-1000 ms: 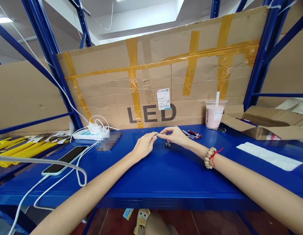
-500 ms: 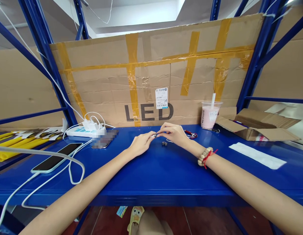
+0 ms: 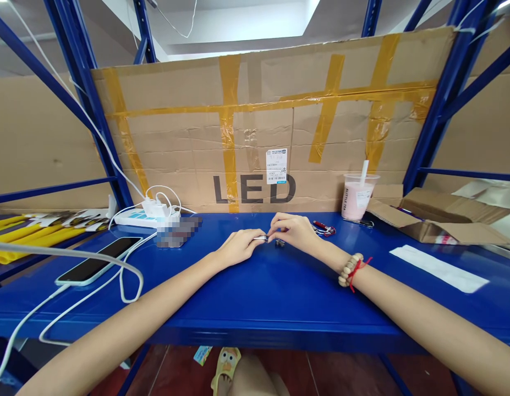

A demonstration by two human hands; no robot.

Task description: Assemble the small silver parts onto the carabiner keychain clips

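Note:
Over the middle of the blue shelf, my left hand (image 3: 237,247) is closed around a small silvery, rod-like piece (image 3: 260,238), which points toward the right. The fingertips of my right hand (image 3: 295,230) are pinched together at the dark end of that piece; what lies between them is too small to make out. Just below the right fingers, a small dark metal part (image 3: 280,243) lies on the shelf. Behind the right wrist is a red-and-metal item with a thin white cord (image 3: 324,229), partly hidden by the hand.
Left on the shelf (image 3: 255,305) are a phone (image 3: 100,261) with white cables, a power strip (image 3: 129,218) and a blurred flat object (image 3: 180,233). Right stand a pink drink cup (image 3: 356,199), an open cardboard box (image 3: 440,214) and a white strip (image 3: 440,268). Taped cardboard (image 3: 188,143) closes the back.
The silvery piece has turned from facing me at its end to lying more sideways, and both hands sit slightly lower. The whole view has shifted a little.

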